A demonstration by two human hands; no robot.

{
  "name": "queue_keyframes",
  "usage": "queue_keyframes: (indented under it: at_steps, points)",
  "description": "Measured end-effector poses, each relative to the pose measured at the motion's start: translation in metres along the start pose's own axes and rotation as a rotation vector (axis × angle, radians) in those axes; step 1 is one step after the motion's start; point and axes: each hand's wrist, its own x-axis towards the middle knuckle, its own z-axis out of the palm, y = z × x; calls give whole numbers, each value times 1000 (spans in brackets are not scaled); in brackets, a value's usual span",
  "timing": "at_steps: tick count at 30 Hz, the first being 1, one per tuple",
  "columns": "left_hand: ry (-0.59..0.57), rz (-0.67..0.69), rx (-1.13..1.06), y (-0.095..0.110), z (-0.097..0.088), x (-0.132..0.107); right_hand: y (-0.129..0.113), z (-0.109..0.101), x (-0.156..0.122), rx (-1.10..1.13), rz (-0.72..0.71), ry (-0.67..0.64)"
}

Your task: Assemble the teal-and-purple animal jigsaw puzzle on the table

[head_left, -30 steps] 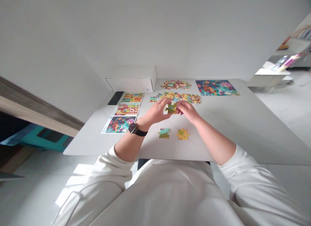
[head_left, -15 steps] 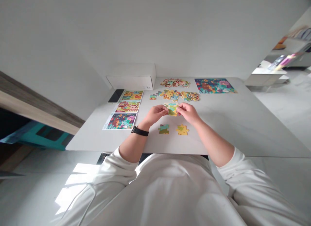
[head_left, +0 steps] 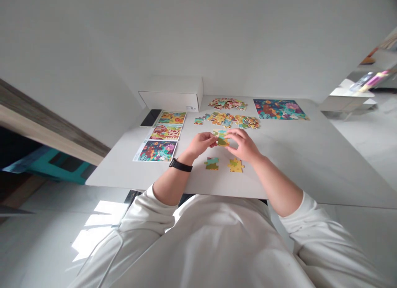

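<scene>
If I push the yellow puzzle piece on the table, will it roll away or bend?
It probably won't roll: the yellow puzzle piece lies flat on the smooth white table, so it would likely slide. It looks thin and light, probably cardboard. It likely won't bend much, since the puzzle pieces held by the left hand and right hand don't seem to droop.

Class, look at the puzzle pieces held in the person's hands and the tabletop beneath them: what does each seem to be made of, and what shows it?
The jigsaw pieces look like printed card: thin, flat, cleanly die-cut, with a smooth face. The tabletop seems smooth, matte white laminate or stone; the look leaves that open.
</scene>
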Motion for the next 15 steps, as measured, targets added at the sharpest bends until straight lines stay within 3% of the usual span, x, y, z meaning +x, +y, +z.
queue_keyframes:
  at_steps: [8, 15]
  points:
    - [-121, -19, 284, 7, -17, -6, 1, -9, -9, 10, -128, -12]
    - [-100, 154, 617, 14, -25, -48, -10, -10, -44, -39, -125, -204]
